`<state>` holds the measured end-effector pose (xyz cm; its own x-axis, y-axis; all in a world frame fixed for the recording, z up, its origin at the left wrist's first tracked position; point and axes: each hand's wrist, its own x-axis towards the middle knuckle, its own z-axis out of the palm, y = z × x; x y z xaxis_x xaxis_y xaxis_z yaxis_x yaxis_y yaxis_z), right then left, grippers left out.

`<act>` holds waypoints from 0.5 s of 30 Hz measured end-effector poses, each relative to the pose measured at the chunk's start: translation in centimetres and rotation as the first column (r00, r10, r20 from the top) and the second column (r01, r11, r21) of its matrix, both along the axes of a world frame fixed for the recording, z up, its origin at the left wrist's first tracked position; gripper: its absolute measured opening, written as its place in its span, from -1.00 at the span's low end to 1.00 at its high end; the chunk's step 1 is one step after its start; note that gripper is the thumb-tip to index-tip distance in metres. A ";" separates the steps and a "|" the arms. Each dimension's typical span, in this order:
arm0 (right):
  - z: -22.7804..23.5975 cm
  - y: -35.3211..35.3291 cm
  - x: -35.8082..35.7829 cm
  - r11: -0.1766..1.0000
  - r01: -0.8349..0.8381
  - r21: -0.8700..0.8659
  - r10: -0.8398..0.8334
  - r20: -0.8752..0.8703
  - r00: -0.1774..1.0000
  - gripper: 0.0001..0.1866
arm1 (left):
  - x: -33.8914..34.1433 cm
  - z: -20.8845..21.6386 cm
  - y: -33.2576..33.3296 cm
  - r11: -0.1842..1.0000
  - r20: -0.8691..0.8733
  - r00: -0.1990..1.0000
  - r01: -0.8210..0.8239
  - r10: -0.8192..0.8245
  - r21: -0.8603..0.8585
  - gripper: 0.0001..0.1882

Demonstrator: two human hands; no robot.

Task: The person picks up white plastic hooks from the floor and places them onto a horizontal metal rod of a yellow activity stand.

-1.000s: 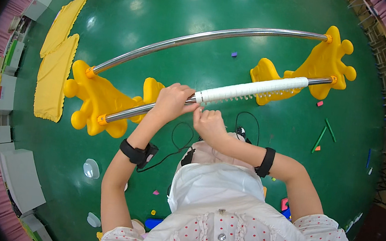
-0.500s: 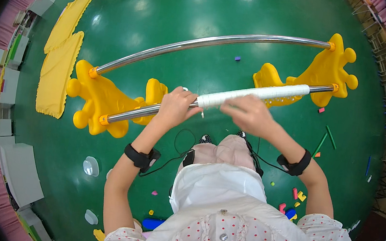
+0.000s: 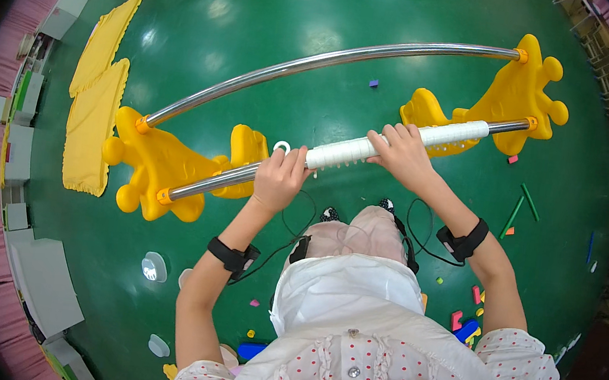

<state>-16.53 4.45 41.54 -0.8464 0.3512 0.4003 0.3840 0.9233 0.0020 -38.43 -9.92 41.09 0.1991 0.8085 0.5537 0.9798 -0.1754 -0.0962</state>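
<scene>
A shiny metal bar [image 3: 217, 181] runs between two yellow animal-shaped plastic end stands. White rings [image 3: 346, 152] sit packed along its middle and right part, with small tabs hanging below. My left hand [image 3: 281, 177] is closed around the bar just left of the row. One white ring [image 3: 282, 146] stands up beside its fingers; whether those fingers also pinch it is hidden. My right hand [image 3: 403, 156] rests on the row, its fingers curled over the white rings.
A second metal bar [image 3: 334, 58] curves across the far side, between the left stand [image 3: 165, 163] and right stand [image 3: 511, 93]. Yellow cloths [image 3: 94, 125] lie at left on the green floor. Toy blocks [image 3: 466, 330] are scattered at lower right, with green sticks [image 3: 513, 216] nearby. A cable [image 3: 425, 250] trails by my legs.
My right hand has come down from above the bar onto the white rings. The rings now show as separate bands. A white ring shows more clearly beside my left hand, which stays on the bar.
</scene>
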 end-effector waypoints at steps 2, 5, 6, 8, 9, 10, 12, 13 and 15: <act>-0.1 0.0 0.1 1.000 0.010 -0.011 -0.010 0.023 1.000 -0.52 | 0.4 -0.4 0.0 0.999 -0.021 1.000 -0.020 0.021 0.040 -0.62; 0.2 -0.1 0.1 1.000 0.015 0.013 -0.015 -0.010 1.000 -0.51 | 0.5 -0.8 -0.1 0.993 -0.052 0.997 -0.056 0.062 0.104 -0.63; 0.2 -0.1 0.1 1.000 0.014 0.017 -0.013 -0.009 1.000 -0.51 | 0.5 -0.9 -0.1 0.989 -0.063 0.995 -0.068 0.076 0.129 -0.64; 0.0 -0.2 0.1 0.999 0.016 0.037 -0.014 -0.038 0.999 -0.51 | 0.9 -0.9 -0.2 0.984 -0.050 0.994 -0.088 0.097 0.155 -0.65; 0.1 -0.2 0.1 0.999 0.011 0.046 -0.009 -0.038 0.999 -0.51 | 1.0 -0.9 -0.2 0.979 -0.036 0.993 -0.107 0.115 0.175 -0.67; 0.3 -0.4 0.0 1.000 0.023 0.005 -0.023 0.006 1.000 -0.50 | 0.9 -0.5 -0.2 0.976 -0.035 0.992 -0.115 0.124 0.183 -0.67; 0.9 -1.0 -0.1 0.999 0.023 -0.026 -0.022 0.050 0.999 -0.49 | 0.4 0.3 -0.4 0.997 0.123 0.991 -0.055 0.049 0.051 -0.72; 1.9 -1.6 -0.2 0.999 0.024 -0.047 -0.024 0.005 1.000 -0.49 | 0.5 1.0 -0.8 0.996 0.125 0.990 -0.066 0.058 0.060 -0.72; 4.0 -2.8 -0.8 0.998 0.005 -0.058 -0.007 -0.041 0.999 -0.49 | 1.2 3.4 -1.9 0.996 0.591 0.804 0.085 -0.063 -0.009 -0.75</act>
